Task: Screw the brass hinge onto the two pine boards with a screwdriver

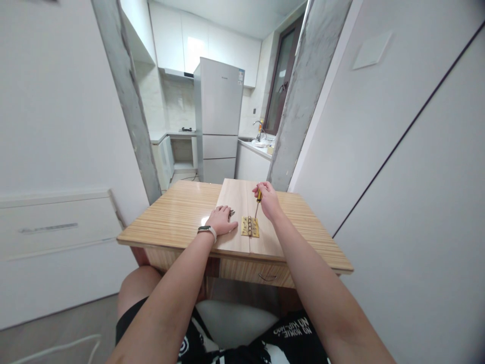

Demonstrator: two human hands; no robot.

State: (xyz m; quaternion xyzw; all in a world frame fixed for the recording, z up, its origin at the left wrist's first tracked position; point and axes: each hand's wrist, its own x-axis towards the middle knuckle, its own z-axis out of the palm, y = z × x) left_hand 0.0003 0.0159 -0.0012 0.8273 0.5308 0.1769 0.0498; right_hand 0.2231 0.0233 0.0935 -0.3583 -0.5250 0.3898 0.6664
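My right hand (268, 198) is closed round the yellow and black handle of a screwdriver (259, 196), held nearly upright. Its shaft points down, and the tip meets the right leaf of a brass-coloured hinge (245, 227). That hinge lies open across the seam between two pale wooden boards (235, 194), which sit side by side on the table. Flat on the left board rests my left hand (222, 220), fingers spread, a little left of the hinge. Small dark metal pieces (232, 213), too small to name, lie by its fingertips.
The boards lie on a wood-grain table (166, 217) with a drawer (242, 273) in front. White walls stand close on both sides. Beyond the table are a silver refrigerator (222, 101), white cabinets, and a sink with a faucet (258, 129).
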